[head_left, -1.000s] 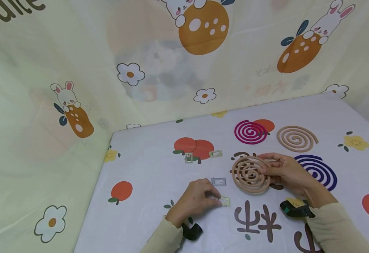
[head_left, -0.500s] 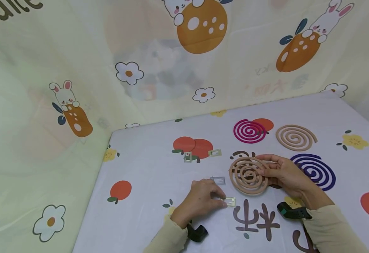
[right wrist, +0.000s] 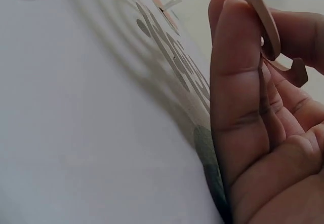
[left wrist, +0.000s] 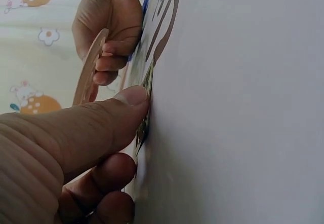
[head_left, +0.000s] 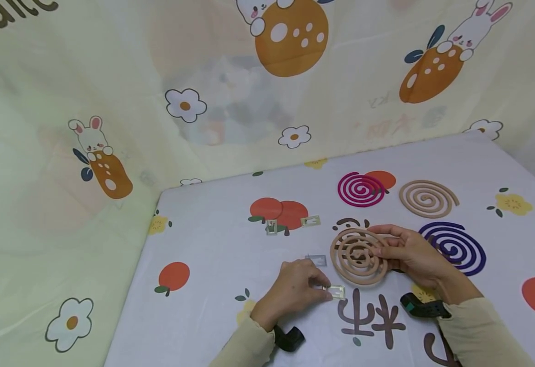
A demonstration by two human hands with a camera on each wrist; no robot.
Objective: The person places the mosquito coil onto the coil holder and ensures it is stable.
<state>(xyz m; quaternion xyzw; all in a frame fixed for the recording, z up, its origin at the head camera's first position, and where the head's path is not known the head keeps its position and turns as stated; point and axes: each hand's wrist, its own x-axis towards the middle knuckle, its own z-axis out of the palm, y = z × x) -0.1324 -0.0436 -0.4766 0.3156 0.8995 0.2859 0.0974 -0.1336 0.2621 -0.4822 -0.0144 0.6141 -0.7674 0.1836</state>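
- Since the first head view, the left hand [head_left: 290,288] has shifted to the right, carrying its gold metal piece [head_left: 338,292] nearer the near edge of the tan coil [head_left: 359,253]; the right hand [head_left: 414,255] has changed little.
- Well beyond the left grip, on printed fruit, lie a far metal piece [head_left: 272,227] and, right of it, another metal piece [head_left: 311,220].
- The left forearm slants in from the near edge, a black wrist camera [head_left: 288,338] below the wrist; the back of the hand faces up.
- The left thumb and forefinger pinch the gold piece, which pokes out to their right, low by the tablecloth [head_left: 212,316]; the other fingers are bent beneath.
- Just beyond the left knuckles lies a silvery metal piece [head_left: 316,260].
- The tan coil, between the hands, is held above the cloth; its shadow shows in the right wrist view.
- The right hand reaches in from the right, thumb and fingers gripping the coil's right edge.
- Beyond the right grip lie a magenta coil [head_left: 361,189] and a beige coil [head_left: 428,199].
- A dark blue coil [head_left: 452,248] lies just right of the right hand, partly behind it.
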